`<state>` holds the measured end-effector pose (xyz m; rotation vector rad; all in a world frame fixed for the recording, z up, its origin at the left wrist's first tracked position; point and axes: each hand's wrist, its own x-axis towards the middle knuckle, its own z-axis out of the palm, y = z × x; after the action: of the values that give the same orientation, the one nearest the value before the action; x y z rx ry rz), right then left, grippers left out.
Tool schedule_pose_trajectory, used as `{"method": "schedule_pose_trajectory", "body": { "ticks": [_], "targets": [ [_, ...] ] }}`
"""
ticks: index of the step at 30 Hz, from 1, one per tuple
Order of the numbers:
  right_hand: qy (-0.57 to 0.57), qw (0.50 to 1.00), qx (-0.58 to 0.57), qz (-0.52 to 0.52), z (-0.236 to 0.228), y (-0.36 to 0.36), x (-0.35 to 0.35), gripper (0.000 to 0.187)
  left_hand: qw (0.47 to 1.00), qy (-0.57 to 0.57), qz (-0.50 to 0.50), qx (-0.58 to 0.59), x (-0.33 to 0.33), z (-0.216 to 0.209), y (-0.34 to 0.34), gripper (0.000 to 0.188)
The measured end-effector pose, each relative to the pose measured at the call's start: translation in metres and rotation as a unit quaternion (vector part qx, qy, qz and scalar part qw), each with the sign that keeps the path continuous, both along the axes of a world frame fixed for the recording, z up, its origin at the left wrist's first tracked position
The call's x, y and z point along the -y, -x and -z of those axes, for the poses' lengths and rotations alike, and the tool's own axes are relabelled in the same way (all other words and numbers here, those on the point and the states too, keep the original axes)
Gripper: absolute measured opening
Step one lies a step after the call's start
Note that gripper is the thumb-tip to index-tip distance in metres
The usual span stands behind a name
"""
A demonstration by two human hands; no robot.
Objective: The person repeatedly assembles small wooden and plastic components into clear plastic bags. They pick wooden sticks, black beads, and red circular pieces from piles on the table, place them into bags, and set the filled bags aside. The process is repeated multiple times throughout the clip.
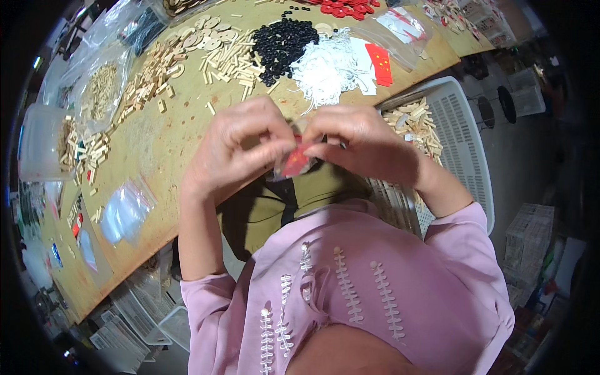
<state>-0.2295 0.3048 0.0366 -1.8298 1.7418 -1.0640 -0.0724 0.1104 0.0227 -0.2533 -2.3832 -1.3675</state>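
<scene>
In front of my lap, my left hand [237, 147] and my right hand [365, 140] pinch the top of a small clear plastic bag [295, 164] between thumbs and fingertips. Something red with yellow marks shows through the bag. Whatever else lies inside is blurred and partly covered by my fingers. Just beyond my hands on the table lie a heap of white strings [328, 65] and a pile of small black rings [284, 44]. Red cards with yellow stars [379, 64] rest on white paper to the right of the strings.
Wooden sticks [228, 59], wooden blocks [147, 81] and wooden discs [203, 34] are heaped across the wooden table [169, 147]. Flat clear bags [125, 209] lie near its left front edge. A white plastic basket [465, 140] with packed pieces stands at my right, beside the table edge.
</scene>
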Motion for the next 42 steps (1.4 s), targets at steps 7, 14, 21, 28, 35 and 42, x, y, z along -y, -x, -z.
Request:
{"method": "schedule_pose_trajectory", "body": {
  "ticks": [7, 14, 21, 28, 35, 42],
  "targets": [
    [0.021, 0.998, 0.043, -0.035, 0.011, 0.016, -0.026, 0.010, 0.994, -0.035, 0.054, 0.085, -0.022, -0.006, 0.008, 0.009],
    [0.035, 0.994, 0.083, 0.069, 0.035, 0.019, -0.049, 0.010, 0.993, 0.034, -0.076, 0.085, 0.003, 0.010, 0.077, 0.014],
    [0.072, 0.991, 0.020, 0.107, 0.049, 0.018, -0.060, 0.012, 0.958, 0.198, -0.164, 0.125, 0.018, 0.026, 0.147, 0.025],
    [0.089, 0.989, 0.040, 0.110, 0.057, 0.020, -0.071, 0.014, 0.981, 0.001, -0.177, 0.079, 0.034, 0.030, 0.117, 0.010],
    [0.121, 0.988, 0.048, 0.082, 0.066, 0.016, -0.063, 0.023, 0.944, -0.198, -0.196, 0.178, 0.038, 0.028, 0.022, 0.013],
    [0.071, 0.996, 0.042, 0.041, 0.042, -0.004, -0.033, 0.016, 0.903, -0.326, -0.273, 0.064, -0.016, 0.013, -0.014, 0.006]
  ]
}}
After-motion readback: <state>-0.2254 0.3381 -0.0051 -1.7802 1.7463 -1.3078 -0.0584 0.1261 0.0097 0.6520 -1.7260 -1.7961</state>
